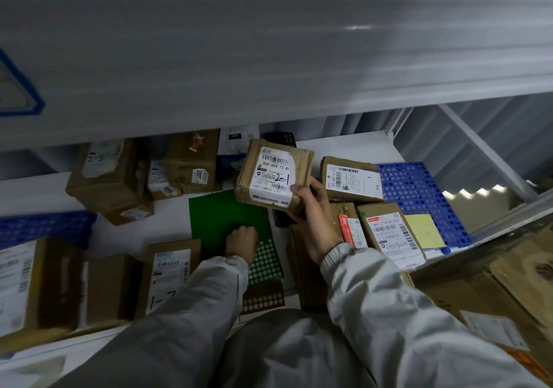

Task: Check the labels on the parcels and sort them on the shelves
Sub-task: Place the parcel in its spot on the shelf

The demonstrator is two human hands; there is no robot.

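My right hand (305,205) grips a small brown parcel (273,173) by its lower right corner and holds it above the white shelf (344,145). Its white label faces me, with a barcode, a printed number and a handwritten "2-1". My left hand (241,242) is lower, curled into a fist, knuckles down on a green sheet (221,217) with rows of pale round stickers; whether it holds anything is hidden. More labelled cardboard parcels lie around, such as one (353,179) just right of the held parcel and another (392,235) below it.
A grey upper shelf (269,58) overhangs the top of the view. Brown boxes (107,175) crowd the back left, others (167,274) the front left. Blue perforated plastic panels (419,196) lie at right with a yellow note (425,230). A large carton (508,291) sits lower right.
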